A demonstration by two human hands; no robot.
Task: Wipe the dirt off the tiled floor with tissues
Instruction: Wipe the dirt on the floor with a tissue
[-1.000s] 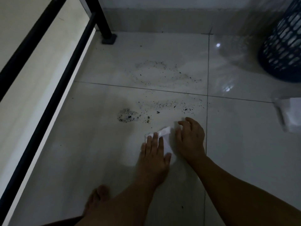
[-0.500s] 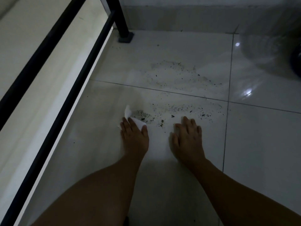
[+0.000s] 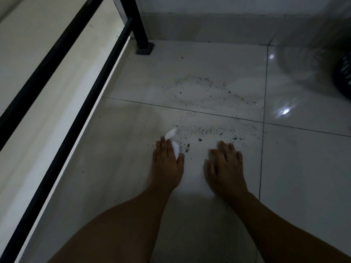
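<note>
Left hand [image 3: 167,160] lies palm-down on the tiled floor [image 3: 117,177], pinning a white tissue [image 3: 173,143] under the fingers; a corner of it sticks up past the fingertips. So it is pressing rather than pinching, which reads as a sweeping hold: flat pressure drags the specks along.

Right hand [image 3: 225,164] is flat on the tile, well apart from the left. Something pale may sit under its fingertips, but it's too dim to tell if it holds anything. It looks like a brace for body weight.

Dirt [image 3: 212,131]: a band of dark specks just beyond both hands, densest right beside the tissue. A second, fainter ring of dirt [image 3: 199,92] lies on the next tile, past the grout line [image 3: 171,107].

Room to move:
- Left: a black metal frame [image 3: 62,114] runs diagonally, its foot [image 3: 144,49] near the far wall. It blocks wide leftward sweeps.
- Right: open tile, with a dark basket [image 3: 343,76] at the far right edge, well clear.
- Forward: clear to the wall.

My read: early on, most of the dirt is uncollected. Best stroke is probably rightward or toward the body.
</note>
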